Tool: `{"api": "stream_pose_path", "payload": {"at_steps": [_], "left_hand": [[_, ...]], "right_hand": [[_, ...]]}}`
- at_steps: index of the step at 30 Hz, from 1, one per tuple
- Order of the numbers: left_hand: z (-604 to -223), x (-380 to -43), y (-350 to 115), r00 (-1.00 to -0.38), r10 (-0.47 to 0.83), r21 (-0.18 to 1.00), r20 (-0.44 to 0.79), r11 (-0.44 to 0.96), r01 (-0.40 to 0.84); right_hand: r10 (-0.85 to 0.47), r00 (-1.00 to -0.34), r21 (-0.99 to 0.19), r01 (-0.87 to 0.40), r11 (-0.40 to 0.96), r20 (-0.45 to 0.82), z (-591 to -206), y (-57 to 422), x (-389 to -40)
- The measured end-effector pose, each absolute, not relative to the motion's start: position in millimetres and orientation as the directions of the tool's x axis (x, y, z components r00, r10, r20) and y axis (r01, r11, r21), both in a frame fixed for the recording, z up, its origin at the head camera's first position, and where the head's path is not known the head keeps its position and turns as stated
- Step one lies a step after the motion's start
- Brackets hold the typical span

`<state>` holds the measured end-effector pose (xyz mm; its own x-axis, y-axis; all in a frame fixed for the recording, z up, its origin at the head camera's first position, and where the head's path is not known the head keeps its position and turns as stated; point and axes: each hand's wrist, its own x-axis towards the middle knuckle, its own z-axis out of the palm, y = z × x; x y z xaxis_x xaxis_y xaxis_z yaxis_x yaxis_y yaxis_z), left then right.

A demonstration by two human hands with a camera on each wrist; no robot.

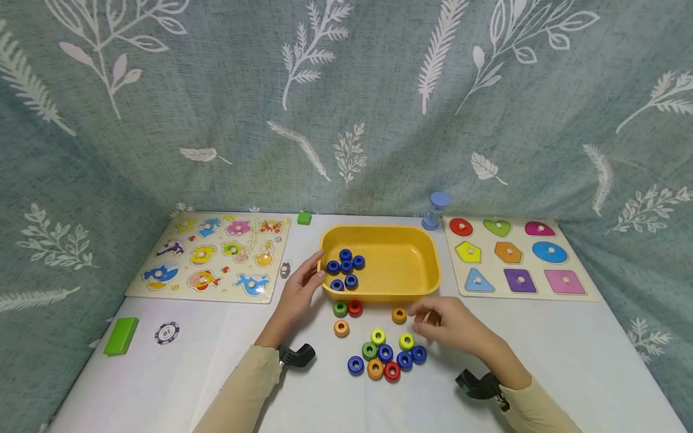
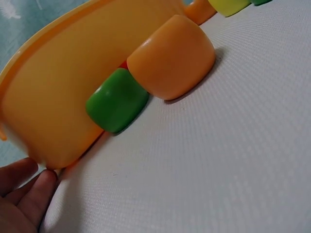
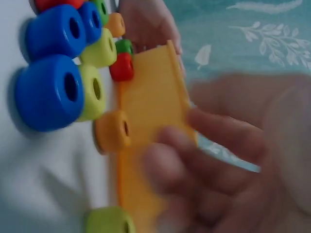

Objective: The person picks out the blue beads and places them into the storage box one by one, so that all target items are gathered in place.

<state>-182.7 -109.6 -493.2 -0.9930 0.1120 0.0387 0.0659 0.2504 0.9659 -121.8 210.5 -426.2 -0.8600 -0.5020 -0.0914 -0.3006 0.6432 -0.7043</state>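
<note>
My left hand (image 1: 303,288) rests against the left end of a yellow plastic tray (image 1: 400,296), fingertips at its side. In the left wrist view, the fingers (image 2: 36,199) touch the tray low down, near the table. Several blue beads (image 1: 345,266) lie inside the tray at its left. My right hand (image 1: 452,322), fingers loosely bent, hovers by the tray's front right corner, beside an orange bead (image 1: 399,315). In the right wrist view a yellow-green bead (image 3: 109,221) sits below the blurred fingers; nothing shows held.
Loose blue, red, green, orange and yellow beads (image 1: 385,353) lie before the tray. An animal puzzle board (image 1: 184,288) is at left, a shapes board (image 1: 487,285) at right. A blue sand timer (image 1: 435,210), green blocks (image 1: 121,335), a poker chip (image 1: 166,332) and a small figurine (image 1: 285,270) are around.
</note>
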Motion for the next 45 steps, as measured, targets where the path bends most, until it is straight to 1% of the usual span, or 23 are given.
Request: {"api": "stream_pose_path", "payload": {"at_steps": [3, 6, 9, 11, 16, 19, 24, 29, 35, 41, 45], "left_hand": [[-493, -183, -111, -0.993, 0.113, 0.966, 0.038, 0.25, 0.065], [-493, -183, -111, -0.992, 0.119, 0.965, 0.039, 0.252, 0.068], [-492, -183, -111, -0.992, 0.12, 0.965, 0.044, 0.254, 0.073], [-492, -182, -110, -0.992, 0.117, 0.965, 0.046, 0.252, 0.074], [-492, -182, -110, -0.992, 0.117, 0.966, 0.047, 0.248, 0.075], [-492, -182, -110, -0.992, 0.117, 0.966, 0.052, 0.247, 0.08], [-493, -182, -111, -0.992, 0.116, 0.967, 0.052, 0.242, 0.079], [-493, -182, -111, -0.992, 0.117, 0.969, 0.048, 0.236, 0.074], [-494, -183, -110, -0.993, 0.11, 0.97, 0.051, 0.232, 0.075], [-494, -183, -110, -0.992, 0.116, 0.968, 0.052, 0.238, 0.078], [-493, -182, -111, -0.992, 0.115, 0.965, 0.059, 0.249, 0.086]], "right_hand": [[-0.553, -0.808, -0.673, -0.295, 0.678, -0.203, -426, 212, -120], [-0.555, -0.775, -0.625, -0.279, 0.729, -0.301, -427, 208, -117], [-0.549, -0.761, -0.588, -0.28, 0.759, -0.346, -431, 204, -114], [-0.549, -0.759, -0.581, -0.283, 0.763, -0.351, -435, 201, -112], [-0.569, -0.77, -0.572, -0.338, 0.747, -0.289, -445, 198, -114], [-0.59, -0.778, -0.58, -0.385, 0.719, -0.216, -451, 197, -116], [-0.609, -0.785, -0.623, -0.422, 0.659, -0.112, -460, 197, -119], [-0.599, -0.796, -0.673, -0.397, 0.624, -0.086, -461, 199, -119], [-0.571, -0.814, -0.712, -0.337, 0.616, -0.11, -455, 200, -120], [-0.551, -0.825, -0.767, -0.273, 0.581, -0.124, -451, 200, -121], [-0.546, -0.835, -0.805, -0.281, 0.523, -0.063, -444, 197, -125]]}}
